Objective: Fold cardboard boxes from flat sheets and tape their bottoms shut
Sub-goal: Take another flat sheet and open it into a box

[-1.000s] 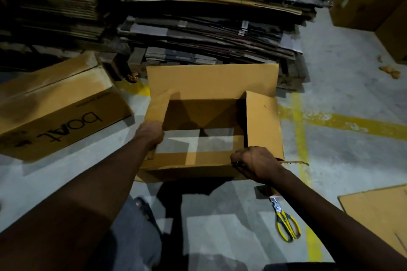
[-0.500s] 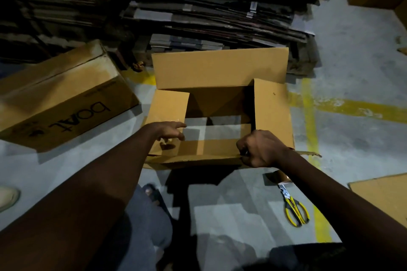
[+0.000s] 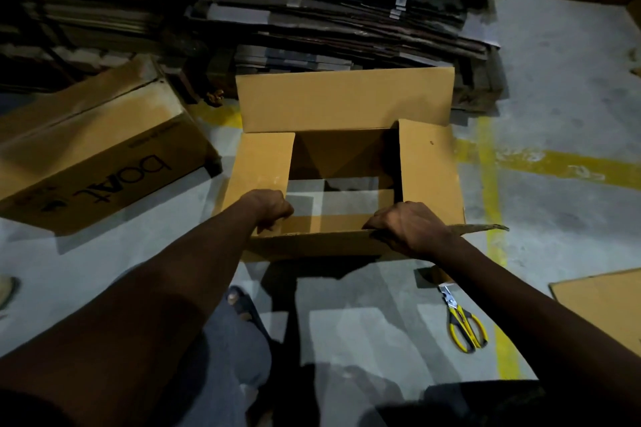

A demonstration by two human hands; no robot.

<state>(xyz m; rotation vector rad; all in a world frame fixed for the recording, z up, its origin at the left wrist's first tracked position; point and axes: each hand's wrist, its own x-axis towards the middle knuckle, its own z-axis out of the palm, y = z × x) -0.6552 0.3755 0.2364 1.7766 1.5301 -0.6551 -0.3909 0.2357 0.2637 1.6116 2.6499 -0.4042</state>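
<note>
Concrete floor [image 3: 555,107], centre frame: box [image 3: 343,104].
Left hand [image 3: 272,210] curled on left flap [image 3: 260,163], right hand [image 3: 407,230] gripped near flap [image 3: 312,243]; uneven pull might skew folds.

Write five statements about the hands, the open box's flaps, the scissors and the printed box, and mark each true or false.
1. The right hand has its grip on the edge of the near flap. True.
2. The scissors lie inside the open box. False: they lie on the floor, nearer the person and beside the right arm.
3. The far flap is folded down over the opening. False: it stands up, and the opening is uncovered.
4. The left hand is on the left flap. True.
5. The printed box lies on its side to the left of the open box. True.
</note>
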